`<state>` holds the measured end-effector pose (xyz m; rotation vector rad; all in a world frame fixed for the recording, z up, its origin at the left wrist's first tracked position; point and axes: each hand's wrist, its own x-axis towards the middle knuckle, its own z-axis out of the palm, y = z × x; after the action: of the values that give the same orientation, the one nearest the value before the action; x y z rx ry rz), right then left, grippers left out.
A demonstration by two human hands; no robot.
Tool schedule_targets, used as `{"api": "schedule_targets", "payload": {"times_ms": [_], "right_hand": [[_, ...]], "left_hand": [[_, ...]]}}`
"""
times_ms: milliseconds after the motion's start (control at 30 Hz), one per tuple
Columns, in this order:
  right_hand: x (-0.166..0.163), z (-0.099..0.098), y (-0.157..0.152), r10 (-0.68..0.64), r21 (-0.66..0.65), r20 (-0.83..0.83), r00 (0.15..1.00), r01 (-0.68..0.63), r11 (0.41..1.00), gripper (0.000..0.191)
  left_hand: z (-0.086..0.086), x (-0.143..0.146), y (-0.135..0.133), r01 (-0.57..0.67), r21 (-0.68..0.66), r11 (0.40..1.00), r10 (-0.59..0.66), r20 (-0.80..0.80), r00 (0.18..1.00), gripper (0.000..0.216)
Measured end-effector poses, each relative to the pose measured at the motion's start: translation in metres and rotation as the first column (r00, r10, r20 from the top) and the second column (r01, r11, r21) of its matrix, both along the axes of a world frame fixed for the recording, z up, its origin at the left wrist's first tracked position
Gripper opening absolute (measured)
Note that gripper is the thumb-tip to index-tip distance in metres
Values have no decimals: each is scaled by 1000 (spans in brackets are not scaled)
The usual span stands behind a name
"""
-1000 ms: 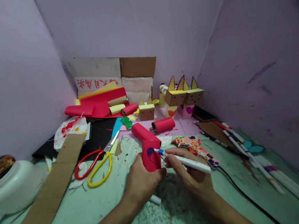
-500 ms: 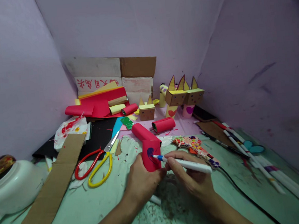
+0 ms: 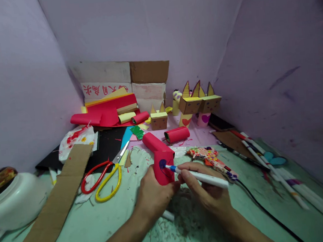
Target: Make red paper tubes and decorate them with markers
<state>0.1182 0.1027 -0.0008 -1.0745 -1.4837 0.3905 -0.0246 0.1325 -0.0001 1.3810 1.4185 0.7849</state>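
Note:
My left hand (image 3: 155,193) is closed around the lower part of a red paper tube (image 3: 162,176), which bears a partly filled dark blue heart-like drawing. In my right hand (image 3: 205,185) is a white marker (image 3: 207,178) with a blue end, its tip touching the drawing. Behind the held tube lies another red paper roll (image 3: 155,142). A third red roll (image 3: 177,134) rests farther back. The cap or end of a white pen (image 3: 168,215) shows on the table below my left hand.
Scissors (image 3: 116,163) with red and yellow handles and a cardboard strip (image 3: 56,205) lie on the left, near a white pot (image 3: 18,201). A patterned glue gun (image 3: 211,160) with a black cord and several markers (image 3: 273,171) are at right. Cardboard animal heads (image 3: 191,105) stand behind.
The marker tip has shifted slightly up and left on the red tube, and more of the drawing's inside is coloured dark blue. Both hands keep their grips.

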Motion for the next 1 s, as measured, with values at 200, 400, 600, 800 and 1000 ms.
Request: {"api": "schedule_targets", "payload": {"times_ms": [200,400,600,800,1000], "right_hand": [[-2,-1,-1,23,-4,-4,1000,-23,1000,11],[-1,-2,0,51,6,1,999,-51,999,12],[-3,2,1,16,51,13,1000,-17,999,11],[-2,2,0,41,23,5,999,-41,999,12],[-1,0,1,10,24,1,1000,-10,1000,11]], "left_hand": [[-2,-2,0,8,15,1000,-8,1,1000,41],[0,-1,0,3,14,1000,-3,-12,1000,40],[-2,-1,1,4,13,1000,-4,3,1000,42],[-2,-2,0,3,17,1000,-2,-16,1000,39],[-2,-1,2,5,3,1000,-5,14,1000,41]]}}
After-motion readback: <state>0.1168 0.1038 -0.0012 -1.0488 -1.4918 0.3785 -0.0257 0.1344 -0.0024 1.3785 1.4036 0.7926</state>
